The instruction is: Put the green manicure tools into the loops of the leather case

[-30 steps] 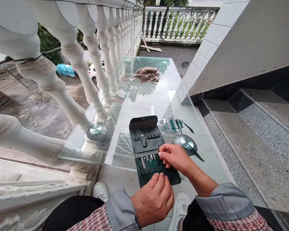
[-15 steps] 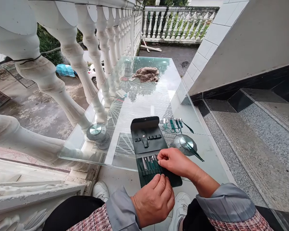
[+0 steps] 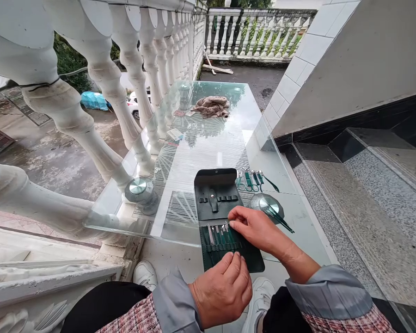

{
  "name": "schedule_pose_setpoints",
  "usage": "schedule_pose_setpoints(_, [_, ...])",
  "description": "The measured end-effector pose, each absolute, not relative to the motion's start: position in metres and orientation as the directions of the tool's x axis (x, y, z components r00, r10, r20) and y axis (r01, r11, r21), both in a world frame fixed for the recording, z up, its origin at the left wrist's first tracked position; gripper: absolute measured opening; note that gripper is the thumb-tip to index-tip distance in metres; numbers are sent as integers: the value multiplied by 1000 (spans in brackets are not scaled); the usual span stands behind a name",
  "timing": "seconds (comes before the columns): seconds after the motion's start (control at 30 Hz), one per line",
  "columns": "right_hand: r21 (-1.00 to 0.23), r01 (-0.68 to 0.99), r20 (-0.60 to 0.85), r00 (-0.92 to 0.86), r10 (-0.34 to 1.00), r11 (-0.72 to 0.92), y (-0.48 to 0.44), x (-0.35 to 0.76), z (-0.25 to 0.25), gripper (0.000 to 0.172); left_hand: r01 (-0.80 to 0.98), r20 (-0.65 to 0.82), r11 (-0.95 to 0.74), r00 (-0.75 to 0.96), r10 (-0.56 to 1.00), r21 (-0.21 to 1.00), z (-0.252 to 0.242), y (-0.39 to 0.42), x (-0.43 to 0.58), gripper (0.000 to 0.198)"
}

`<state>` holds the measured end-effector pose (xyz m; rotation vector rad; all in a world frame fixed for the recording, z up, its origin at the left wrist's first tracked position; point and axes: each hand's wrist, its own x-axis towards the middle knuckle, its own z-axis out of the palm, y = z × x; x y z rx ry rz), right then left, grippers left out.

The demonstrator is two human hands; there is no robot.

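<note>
A dark green manicure case (image 3: 219,210) lies unfolded at the near edge of the glass table, its lower flap overhanging. Several slim metal tools (image 3: 217,235) sit side by side in loops on that flap. My right hand (image 3: 258,227) pinches at the upper end of the rightmost tool, which its fingers largely hide. Lower down, my left hand (image 3: 222,289) is closed at the flap's lower part, fingertips together against the case. Right of the case lie nail clippers and scissors (image 3: 251,179) with green handles. Green tweezers (image 3: 280,218) rest over a round metal table cap.
The glass table (image 3: 208,152) carries a crumpled brown cloth (image 3: 211,107) at its far end and a small card (image 3: 175,134) on its left. A white balustrade (image 3: 104,92) runs along the left. Stone steps (image 3: 360,199) rise at the right.
The manicure case has shifted slightly to the right on the table. My right hand has moved a little to the right with it, while my left hand has stayed nearly in place.
</note>
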<state>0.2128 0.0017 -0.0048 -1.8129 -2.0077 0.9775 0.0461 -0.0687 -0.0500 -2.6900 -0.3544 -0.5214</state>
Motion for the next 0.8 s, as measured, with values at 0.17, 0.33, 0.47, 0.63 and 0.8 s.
schedule_pose_setpoints(0.17, [-646, 757, -119, -230, 966, 101, 4, 211, -16, 15, 309, 398, -898, 902, 171, -315, -48, -68, 47, 30])
schedule_pose_setpoints(0.33, [-614, 771, -108, -295, 949, 170, 4, 213, -16, 16, 313, 410, -897, 896, 170, -312, -48, -68, 47, 30])
schedule_pose_setpoints(0.47, [-599, 776, -110, -324, 940, 197, 3, 216, -14, 17, 307, 414, -902, 895, 165, -304, -48, -68, 47, 30])
schedule_pose_setpoints(0.63, [-604, 768, -115, -348, 931, 212, 1, 215, -13, 16, 295, 387, -903, 908, 163, -312, -48, -68, 46, 30])
schedule_pose_setpoints(0.8, [-678, 719, -1, -211, 977, 155, 2, 229, -3, 13, 310, 392, -898, 903, 175, -313, -49, -68, 46, 31])
